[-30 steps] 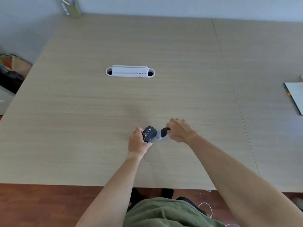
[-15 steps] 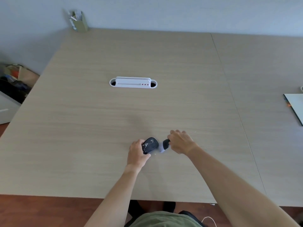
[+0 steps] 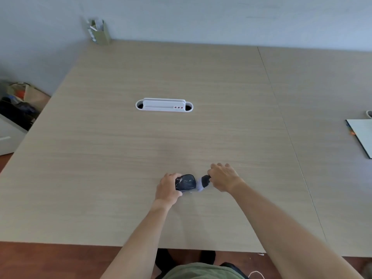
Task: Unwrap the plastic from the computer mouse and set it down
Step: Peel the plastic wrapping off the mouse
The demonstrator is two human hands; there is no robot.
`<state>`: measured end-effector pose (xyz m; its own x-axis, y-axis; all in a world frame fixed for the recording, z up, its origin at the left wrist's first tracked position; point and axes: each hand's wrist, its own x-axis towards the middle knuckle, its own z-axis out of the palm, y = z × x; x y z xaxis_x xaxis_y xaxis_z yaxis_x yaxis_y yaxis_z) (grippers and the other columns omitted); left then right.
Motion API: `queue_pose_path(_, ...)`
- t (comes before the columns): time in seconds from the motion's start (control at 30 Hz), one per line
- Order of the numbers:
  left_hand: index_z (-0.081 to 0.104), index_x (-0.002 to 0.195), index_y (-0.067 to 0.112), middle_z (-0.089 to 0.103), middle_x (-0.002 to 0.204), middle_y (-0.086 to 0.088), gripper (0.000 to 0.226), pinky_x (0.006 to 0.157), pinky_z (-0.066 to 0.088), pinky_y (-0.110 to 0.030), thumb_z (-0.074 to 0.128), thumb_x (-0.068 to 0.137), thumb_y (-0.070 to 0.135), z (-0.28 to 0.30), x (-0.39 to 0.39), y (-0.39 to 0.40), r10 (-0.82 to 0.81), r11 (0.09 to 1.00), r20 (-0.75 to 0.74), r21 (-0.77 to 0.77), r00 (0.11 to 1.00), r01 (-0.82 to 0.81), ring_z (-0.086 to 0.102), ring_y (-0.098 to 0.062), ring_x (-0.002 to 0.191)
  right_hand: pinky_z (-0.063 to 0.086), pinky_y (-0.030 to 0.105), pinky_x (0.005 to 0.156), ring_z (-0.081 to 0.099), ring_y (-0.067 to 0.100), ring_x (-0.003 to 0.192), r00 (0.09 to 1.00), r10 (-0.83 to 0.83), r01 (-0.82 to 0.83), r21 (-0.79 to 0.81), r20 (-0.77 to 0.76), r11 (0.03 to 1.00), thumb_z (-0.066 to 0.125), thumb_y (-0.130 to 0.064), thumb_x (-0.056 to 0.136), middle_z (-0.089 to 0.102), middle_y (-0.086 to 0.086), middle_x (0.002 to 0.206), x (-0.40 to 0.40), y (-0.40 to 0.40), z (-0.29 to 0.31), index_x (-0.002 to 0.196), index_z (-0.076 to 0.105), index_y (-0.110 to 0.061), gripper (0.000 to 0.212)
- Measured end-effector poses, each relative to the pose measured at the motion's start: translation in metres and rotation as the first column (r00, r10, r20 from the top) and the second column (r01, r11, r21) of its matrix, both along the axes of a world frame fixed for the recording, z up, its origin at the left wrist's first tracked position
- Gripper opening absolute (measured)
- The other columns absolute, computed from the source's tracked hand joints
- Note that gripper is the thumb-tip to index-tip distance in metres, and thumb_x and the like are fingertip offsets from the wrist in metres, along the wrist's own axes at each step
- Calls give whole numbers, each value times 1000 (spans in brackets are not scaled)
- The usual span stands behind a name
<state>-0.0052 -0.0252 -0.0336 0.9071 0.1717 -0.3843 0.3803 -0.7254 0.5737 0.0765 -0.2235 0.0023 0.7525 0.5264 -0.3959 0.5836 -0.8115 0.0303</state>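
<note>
Now left hand (image 3: pixel 168 189) gripping mouse (image 3: pixel 186 182), right hand (image 3: pixel 222 177) pinching plastic (image 3: pixel 203 182)

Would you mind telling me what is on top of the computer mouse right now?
Clear plastic wrap glints over the computer mouse, gripped by the left hand. The right hand pulls a strip. The mouse's left end is hidden by fingers.

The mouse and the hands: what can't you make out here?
Head view only:
- Mouse: left end hidden by the left hand.
- Plastic: blurred, extent unclear; its right end is hidden under the right hand.
- Notebook: cut off by the right edge.
- Cup contents: too small.
</note>
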Motion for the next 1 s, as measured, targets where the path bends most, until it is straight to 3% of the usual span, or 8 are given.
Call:
queue_pose_path(0.07,60,124,29,57,117,0,66,96,47,-36,77,63,8,1,1,-1,-4,1000,-1,-2,1000,4,55,-22,112,40,40,89,52,27,108,999,-45,45,-5,3,999,47,-21,97,55,6,117,3,-7,0,113,60,-15,22)
queue_pose_path(0.3,63,120,21,59,117,-2,64,92,45,-30,79,61,3,4,3,1,-15,1000,-5,-16,1000,15,55,-23,111,39,42,89,50,28,105,985,-52,96,272,-165,957,42,-26,99,53,7,110,-4,26,4,109,62,-13,25)
queue_pose_path(0.43,64,122,20,60,117,-4,66,90,41,-25,79,60,2,7,6,4,-33,999,-7,-28,999,33,55,-22,111,42,42,88,52,29,106,997,3,13,207,-77,978,43,-26,99,55,8,113,-10,25,-1,110,61,-13,25)
queue_pose_path(0.63,65,122,18,61,119,-4,67,86,36,-19,79,59,-2,9,5,2,-12,999,-8,-40,1000,11,56,-21,112,40,39,87,53,27,106,1000,10,-9,-47,28,999,49,-18,95,55,6,116,-4,-8,-2,113,60,-15,21)
queue_pose_path(0.7,65,123,18,62,120,-4,69,88,37,-19,80,59,-2,9,5,2,-15,999,-9,-36,1000,15,56,-22,113,40,40,87,52,28,107,1000,-2,2,-17,15,1000,46,-18,95,54,7,117,0,-10,2,113,60,-15,23)
queue_pose_path(0.87,63,125,15,60,123,-5,69,93,39,-23,81,61,-2,8,6,3,-30,999,-11,-16,999,30,54,-23,116,41,43,89,50,29,107,998,20,-7,237,-54,971,41,-25,99,53,8,114,-1,19,12,111,60,-14,25)
queue_pose_path(1.0,64,124,17,60,122,-4,69,90,38,-20,80,60,-2,8,7,5,-54,998,-14,-11,998,54,53,-22,116,42,40,86,53,29,104,996,84,-88,196,30,977,44,-22,98,55,7,112,-14,29,6,109,60,-14,22)
